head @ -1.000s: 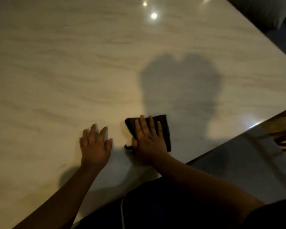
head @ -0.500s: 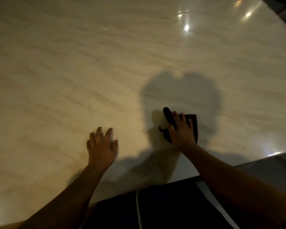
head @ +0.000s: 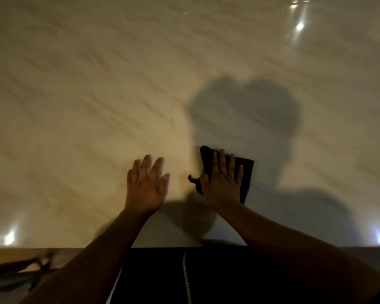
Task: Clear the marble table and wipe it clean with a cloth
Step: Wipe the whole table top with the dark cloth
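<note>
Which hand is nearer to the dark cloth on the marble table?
Right. The right hand lies flat on top of the dark cloth, pressing it down. The left hand rests on the bare marble table beside it, apart from the cloth.

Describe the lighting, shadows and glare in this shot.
Head view: dim, warm light. A broad shadow of the person falls on the marble table beyond the right hand, which presses the dark cloth. Glare spots shine at top right and near both lower corners. The left hand looks slightly soft.
</note>
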